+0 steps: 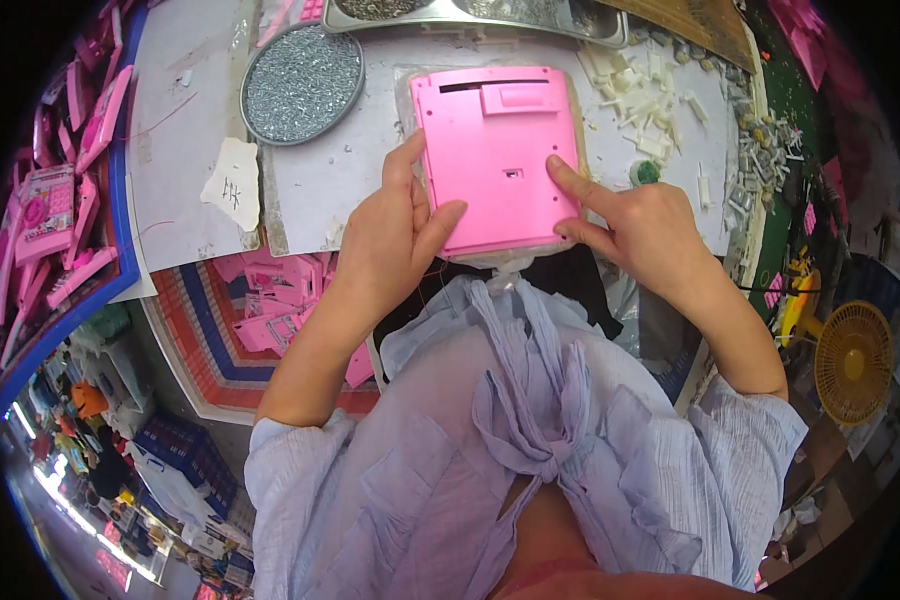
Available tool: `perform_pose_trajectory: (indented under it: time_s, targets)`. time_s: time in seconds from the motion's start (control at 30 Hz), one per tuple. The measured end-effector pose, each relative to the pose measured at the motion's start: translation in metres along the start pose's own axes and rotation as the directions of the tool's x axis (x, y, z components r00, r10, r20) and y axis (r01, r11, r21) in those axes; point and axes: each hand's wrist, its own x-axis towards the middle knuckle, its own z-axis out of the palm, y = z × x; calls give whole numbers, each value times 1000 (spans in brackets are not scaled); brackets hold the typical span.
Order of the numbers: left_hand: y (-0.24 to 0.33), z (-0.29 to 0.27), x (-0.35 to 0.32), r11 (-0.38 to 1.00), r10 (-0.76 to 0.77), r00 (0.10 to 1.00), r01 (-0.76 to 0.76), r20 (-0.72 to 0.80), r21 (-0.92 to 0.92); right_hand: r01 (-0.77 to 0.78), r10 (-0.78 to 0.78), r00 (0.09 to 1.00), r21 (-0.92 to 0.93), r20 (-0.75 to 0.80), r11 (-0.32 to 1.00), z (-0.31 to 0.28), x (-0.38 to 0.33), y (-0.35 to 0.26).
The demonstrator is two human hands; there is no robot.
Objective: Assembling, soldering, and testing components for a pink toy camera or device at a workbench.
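Observation:
A flat pink plastic casing (490, 205) lies in front of me, its back face up, with a long slot, a raised block at the far edge and a small opening in the middle. Beneath it is a pad wrapped in clear plastic (582, 110). My left hand (395, 220) grips the casing's left edge, thumb on top near the near corner. On the right edge, my right hand (645, 220) presses with index finger and thumb, the other fingers curled in. What lies under the casing is hidden.
A round dish of small screws (303, 85) stands at the far left, near a torn white scrap (233, 185). White plastic pieces (650, 100) and small metal parts (765, 170) lie right. Pink toy parts (45, 215) fill the left side. A yellow fan (852, 362) stands right.

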Motion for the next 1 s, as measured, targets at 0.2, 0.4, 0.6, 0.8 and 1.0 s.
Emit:
perform_pose_trajectory:
  time_s: [0.2,0.4,0.6,0.8,1.0]
  targets:
    - [-5,-21,13,998,22,993,-15,112,-63,74,-46,986,-170,161,983,-25,20,-10]
    - [-69,-87,64,726,434,801,-40,-412,687,346,-253,891,-201,378,917,-68,77,-23]
    - [-76,-87,72,915,179,910,-14,-375,403,531,-621,744,-344,-248,774,-19,226,-46]
    - [-90,-85,68,918,242,825,-23,-511,397,538,-666,691,-414,-282,734,31,295,-59]
    - [-82,-83,66,972,138,791,9,-596,236,294,-291,933,-20,-213,956,-15,274,-65]
